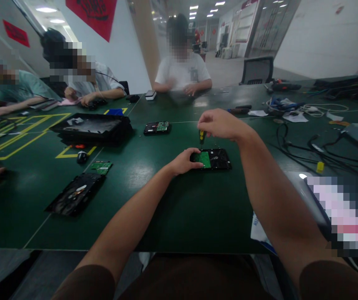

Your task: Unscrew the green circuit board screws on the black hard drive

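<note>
Black hard drive (pixel 212 159) is pinned by the left hand (pixel 185 161); above it, a screwdriver (pixel 201 136) is pinched in the right hand (pixel 219 124) grip

Drive (pixel 214 158): black hard disk lying flat at the frame's centre, green circuit board facing up on its left part, near left corner covered.
Screwdriver (pixel 201 136): yellow-and-black handle, upright, just above the drive's far left edge, top hidden.
</note>
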Demonstrator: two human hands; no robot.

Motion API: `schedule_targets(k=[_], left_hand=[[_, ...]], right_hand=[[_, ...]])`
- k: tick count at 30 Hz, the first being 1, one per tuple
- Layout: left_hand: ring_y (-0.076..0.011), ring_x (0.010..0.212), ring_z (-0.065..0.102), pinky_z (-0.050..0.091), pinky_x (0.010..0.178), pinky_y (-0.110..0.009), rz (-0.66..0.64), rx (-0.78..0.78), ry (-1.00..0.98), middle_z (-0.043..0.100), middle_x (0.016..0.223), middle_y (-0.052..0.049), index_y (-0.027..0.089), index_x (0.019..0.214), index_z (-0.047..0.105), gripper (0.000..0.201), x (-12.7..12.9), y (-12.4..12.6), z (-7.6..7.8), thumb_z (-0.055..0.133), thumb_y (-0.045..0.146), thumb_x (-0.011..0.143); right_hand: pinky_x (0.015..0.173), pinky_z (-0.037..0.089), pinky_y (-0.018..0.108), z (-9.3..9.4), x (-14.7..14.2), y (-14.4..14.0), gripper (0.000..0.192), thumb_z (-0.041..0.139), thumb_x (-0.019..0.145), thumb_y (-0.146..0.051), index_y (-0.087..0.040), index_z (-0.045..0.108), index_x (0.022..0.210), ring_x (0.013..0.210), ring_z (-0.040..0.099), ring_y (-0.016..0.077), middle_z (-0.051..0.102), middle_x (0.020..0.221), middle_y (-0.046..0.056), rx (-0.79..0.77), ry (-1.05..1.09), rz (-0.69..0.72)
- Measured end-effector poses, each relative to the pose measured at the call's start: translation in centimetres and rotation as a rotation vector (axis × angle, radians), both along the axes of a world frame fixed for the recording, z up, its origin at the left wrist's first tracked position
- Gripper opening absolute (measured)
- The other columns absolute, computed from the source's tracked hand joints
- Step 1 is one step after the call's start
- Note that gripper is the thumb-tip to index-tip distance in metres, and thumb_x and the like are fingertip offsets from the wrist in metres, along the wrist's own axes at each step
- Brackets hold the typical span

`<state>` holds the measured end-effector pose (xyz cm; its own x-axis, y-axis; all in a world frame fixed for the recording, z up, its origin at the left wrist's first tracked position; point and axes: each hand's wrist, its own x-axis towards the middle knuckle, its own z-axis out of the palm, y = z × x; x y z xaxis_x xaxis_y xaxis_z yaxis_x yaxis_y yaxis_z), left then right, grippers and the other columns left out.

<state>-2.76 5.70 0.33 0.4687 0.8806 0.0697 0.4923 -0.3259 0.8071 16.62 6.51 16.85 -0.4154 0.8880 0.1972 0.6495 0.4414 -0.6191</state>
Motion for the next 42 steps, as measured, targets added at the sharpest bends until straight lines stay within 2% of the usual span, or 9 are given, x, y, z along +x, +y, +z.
schedule_targets(k=[10,17,22,28,35,42], left_hand=[[-0.0297,0.12,0.06,0.047,0.107,-0.047,-0.001,0.01,-0.004,0.062,0.136,-0.013,0.018,0.138,0.058,0.069,0.0,0.0,0.0,0.083,0.041,0.078],[-0.0296,0.12,0.06,0.046,0.107,-0.048,-0.018,-0.002,-0.017,0.062,0.135,-0.013,0.019,0.137,0.058,0.068,-0.1,0.0,0.1,0.083,0.041,0.078],[-0.0298,0.12,0.06,0.047,0.106,-0.048,-0.014,-0.001,0.003,0.062,0.135,-0.012,0.021,0.136,0.059,0.067,-0.1,-0.1,0.4,0.083,0.041,0.077],[-0.03,0.124,0.058,0.045,0.109,-0.048,-0.017,0.006,-0.008,0.06,0.139,-0.013,0.02,0.136,0.059,0.067,-0.1,0.0,0.3,0.084,0.041,0.077],[-0.0302,0.124,0.058,0.045,0.109,-0.048,-0.009,-0.001,0.002,0.061,0.138,-0.012,0.022,0.137,0.059,0.067,-0.1,-0.2,0.4,0.084,0.039,0.077],[-0.0298,0.12,0.059,0.045,0.108,-0.049,-0.013,0.004,0.004,0.062,0.134,-0.013,0.019,0.137,0.059,0.067,-0.1,-0.1,0.3,0.083,0.041,0.078]], right_hand=[[0.052,0.044,0.028,1.1,0.4,0.1,0.006,0.07,0.084,-0.021,-0.017,0.075,0.083,0.053,0.061,0.0145,0.066,0.058,0.002,-0.083,-0.083,0.023],[0.054,0.05,0.029,0.7,1.1,-0.6,0.004,0.073,0.084,-0.017,-0.018,0.073,0.08,0.059,0.065,0.0155,0.07,0.067,0.003,-0.146,0.052,0.04],[0.055,0.051,0.029,0.6,1.5,-0.8,0.002,0.075,0.085,-0.018,-0.017,0.074,0.084,0.06,0.065,0.0145,0.071,0.07,0.003,-0.168,0.086,0.027],[0.057,0.051,0.028,0.4,1.8,-0.8,0.01,0.077,0.087,-0.028,-0.019,0.076,0.087,0.063,0.066,0.0146,0.073,0.075,0.003,-0.155,0.088,0.048],[0.057,0.048,0.028,0.5,2.2,-1.5,0.012,0.074,0.091,-0.03,-0.018,0.075,0.089,0.063,0.065,0.0144,0.074,0.077,0.004,-0.108,0.032,0.021],[0.063,0.053,0.03,0.2,1.8,-1.5,0.012,0.071,0.093,-0.028,-0.017,0.076,0.088,0.065,0.068,0.0163,0.072,0.071,0.004,-0.134,0.065,0.031]])
